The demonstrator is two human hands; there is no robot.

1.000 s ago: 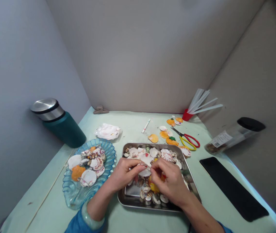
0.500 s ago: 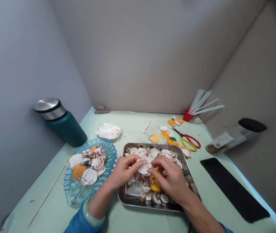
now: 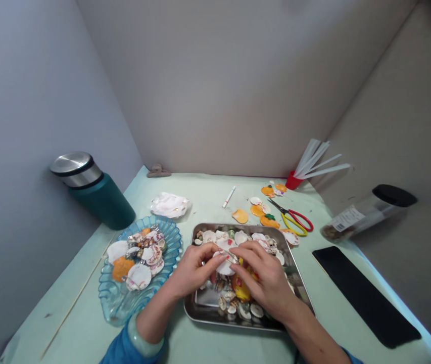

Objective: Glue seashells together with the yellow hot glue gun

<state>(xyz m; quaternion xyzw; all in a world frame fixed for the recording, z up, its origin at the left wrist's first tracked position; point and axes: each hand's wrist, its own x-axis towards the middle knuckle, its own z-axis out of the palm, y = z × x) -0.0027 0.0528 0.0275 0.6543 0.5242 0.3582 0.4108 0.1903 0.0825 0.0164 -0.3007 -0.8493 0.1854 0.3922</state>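
Note:
A white scallop shell (image 3: 224, 266) with small red marks is held above a metal tray (image 3: 207, 297) full of shells. My left hand (image 3: 195, 268) pinches the shell's left side between thumb and fingers. At its right side, the fingertips of my right hand (image 3: 266, 278) are closed on a thin, pale strand (image 3: 230, 254) lying across the shell; whether it is string or wire cannot be made out. A yellow object (image 3: 241, 289) with red parts rests in the tray, partly hidden by my right hand. Small striped shells (image 3: 231, 307) lie near the tray's front.
To the left stand a blue scalloped dish (image 3: 103, 293) of shell pieces and a teal bottle (image 3: 103, 202). Behind the tray are a plastic packet (image 3: 170, 205), a marker (image 3: 229, 197), orange shells (image 3: 257, 210) and scissors (image 3: 293, 217). A phone (image 3: 365, 293) and clear jar (image 3: 351, 222) are right.
My right hand has shifted slightly left, and its fingers now lie straighter over the shell's right side. My left hand stays on the shell almost unmoved.

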